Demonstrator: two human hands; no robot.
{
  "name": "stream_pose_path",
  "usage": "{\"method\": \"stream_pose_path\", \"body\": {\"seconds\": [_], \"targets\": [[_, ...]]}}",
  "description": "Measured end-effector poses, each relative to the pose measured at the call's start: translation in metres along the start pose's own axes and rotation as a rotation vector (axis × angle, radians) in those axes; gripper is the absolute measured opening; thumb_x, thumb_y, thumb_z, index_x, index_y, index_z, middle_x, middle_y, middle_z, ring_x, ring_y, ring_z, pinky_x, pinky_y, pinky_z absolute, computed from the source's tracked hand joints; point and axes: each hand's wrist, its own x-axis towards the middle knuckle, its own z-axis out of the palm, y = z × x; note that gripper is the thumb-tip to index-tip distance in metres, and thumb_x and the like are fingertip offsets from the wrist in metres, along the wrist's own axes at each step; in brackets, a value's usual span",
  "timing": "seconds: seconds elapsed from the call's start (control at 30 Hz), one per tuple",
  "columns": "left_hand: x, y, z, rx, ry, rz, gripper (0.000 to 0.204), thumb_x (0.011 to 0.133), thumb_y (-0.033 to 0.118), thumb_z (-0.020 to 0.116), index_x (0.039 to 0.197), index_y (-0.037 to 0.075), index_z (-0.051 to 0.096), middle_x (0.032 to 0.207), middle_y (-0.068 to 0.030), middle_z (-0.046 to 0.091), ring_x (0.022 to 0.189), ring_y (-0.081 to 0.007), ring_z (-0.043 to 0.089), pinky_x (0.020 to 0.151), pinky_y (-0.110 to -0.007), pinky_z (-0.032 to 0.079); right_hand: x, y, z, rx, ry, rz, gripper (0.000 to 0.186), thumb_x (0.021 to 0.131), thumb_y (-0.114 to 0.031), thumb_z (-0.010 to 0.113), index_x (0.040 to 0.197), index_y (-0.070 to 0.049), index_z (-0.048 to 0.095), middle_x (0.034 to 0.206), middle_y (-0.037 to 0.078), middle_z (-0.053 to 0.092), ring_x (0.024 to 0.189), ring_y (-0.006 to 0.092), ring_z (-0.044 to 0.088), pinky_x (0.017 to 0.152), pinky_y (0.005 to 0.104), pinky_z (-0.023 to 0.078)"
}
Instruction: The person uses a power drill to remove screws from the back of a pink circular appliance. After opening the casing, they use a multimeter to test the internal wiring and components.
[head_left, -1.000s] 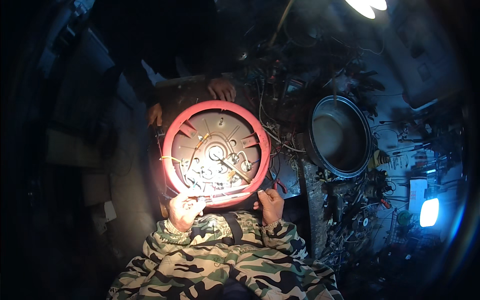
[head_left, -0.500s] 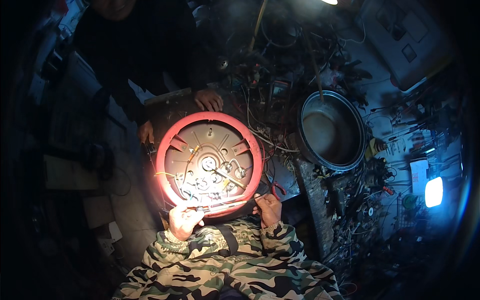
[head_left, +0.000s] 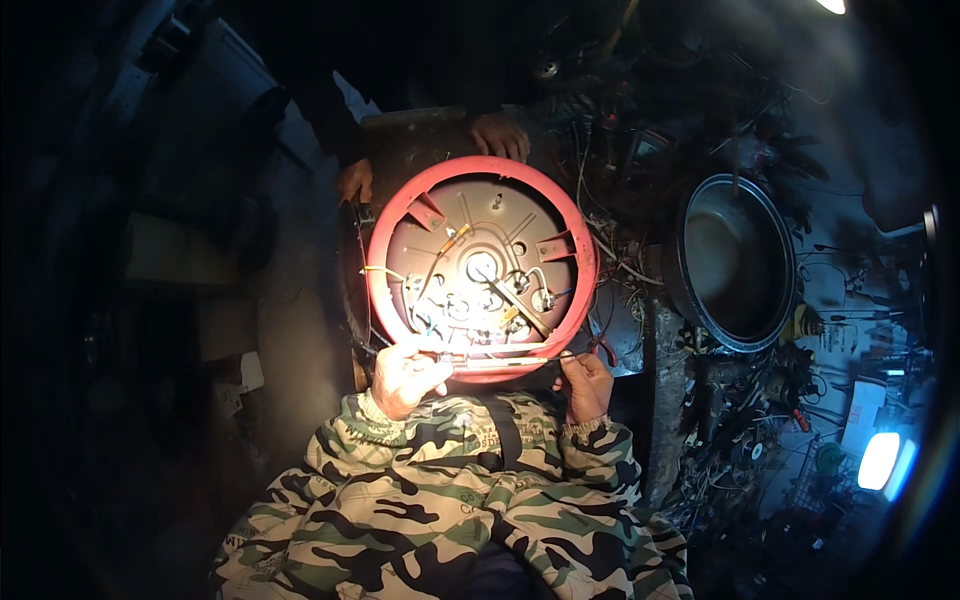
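A round red-rimmed appliance base (head_left: 579, 214) lies upturned, with wires, fittings and a bright glare on its metal plate (head_left: 500, 220). At its near rim my left hand (head_left: 403, 380) is closed on one end of a thin, light rod-like piece (head_left: 500, 361); glare hides its detail. My right hand (head_left: 585, 383) pinches the dark, thin right end of the same piece. Red-handled pliers (head_left: 604, 350) lie just beyond my right hand, to the right of the base.
A co-worker's two hands (head_left: 499, 133) rest at the base's far and left sides. An empty-looking metal pot (head_left: 733, 270) stands at right among tangled wires and tools. A lamp (head_left: 880, 460) glows at lower right. The worktable (head_left: 400, 130) extends behind the base.
The view has shifted, so base, pot and my hands sit higher and farther right in the picture than half a second ago. My hands still hold the thin piece at the near rim.
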Motion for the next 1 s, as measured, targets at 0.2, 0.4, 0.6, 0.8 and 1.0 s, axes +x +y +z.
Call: {"method": "stream_pose_path", "body": {"seconds": [0.2, 0.4, 0.6, 0.8, 1.0], "targets": [[-0.002, -0.001, 0.001, -0.028, 0.031, -0.011, 0.035, 0.09, 0.002, 0.067, 0.121, -0.012, 0.059, 0.08, -0.0085, 0.068, 0.065, -0.0114, 0.064, 0.065, -0.026, 0.056, 0.009, -0.014, -0.004, -0.063, -0.086, 0.047, 0.028, 0.087, -0.013, 0.08, 0.088, 0.003, 0.057, 0.072, 0.005, 0.063, 0.058, 0.0099, 0.057, 0.052, 0.0255, 0.048], [-0.006, -0.004, 0.008, 0.011, 0.101, 0.021, 0.038, 0.09, 0.003, 0.068, 0.124, -0.012, 0.059, 0.084, -0.0101, 0.069, 0.065, -0.0116, 0.063, 0.063, -0.025, 0.054, 0.021, -0.025, -0.018, -0.197, -0.236, 0.083, 0.029, 0.087, -0.015, 0.081, 0.086, 0.001, 0.057, 0.072, 0.006, 0.064, 0.058, 0.0099, 0.058, 0.052, 0.0253, 0.048], [-0.017, -0.006, 0.026, -0.005, 0.147, 0.08, 0.031, 0.086, 0.006, 0.072, 0.113, -0.01, 0.066, 0.094, -0.0136, 0.073, 0.066, -0.0098, 0.063, 0.062, -0.024, 0.053, 0.035, -0.044, -0.029, -0.301, -0.381, 0.217, 0.025, 0.089, -0.017, 0.08, 0.091, 0.003, 0.064, 0.075, 0.006, 0.067, 0.06, 0.0086, 0.057, 0.055, 0.0251, 0.048], [-0.044, 0.021, 0.056, 0.236, -0.009, 0.267, 0.027, 0.083, 0.009, 0.08, 0.104, -0.005, 0.072, 0.099, -0.0127, 0.077, 0.069, -0.0053, 0.06, 0.061, -0.022, 0.046, 0.01, -0.095, -0.031, -0.743, -0.5, -0.079, 0.02, 0.085, -0.012, 0.083, 0.08, 0.0, 0.067, 0.074, 0.002, 0.066, 0.07, 0.0047, 0.056, 0.065, 0.0241, 0.047], [-0.045, 0.021, 0.083, 0.171, 0.078, 0.333, 0.025, 0.081, 0.003, 0.079, 0.104, -0.003, 0.072, 0.102, -0.014, 0.076, 0.066, -0.0034, 0.057, 0.058, -0.02, 0.044, -0.003, -0.119, -0.033, -0.504, -0.833, 0.083, 0.047, 0.074, -0.001, 0.087, 0.115, 0.002, 0.064, 0.089, 0.001, 0.067, 0.079, 0.0056, 0.059, 0.073, 0.0229, 0.049]]}}
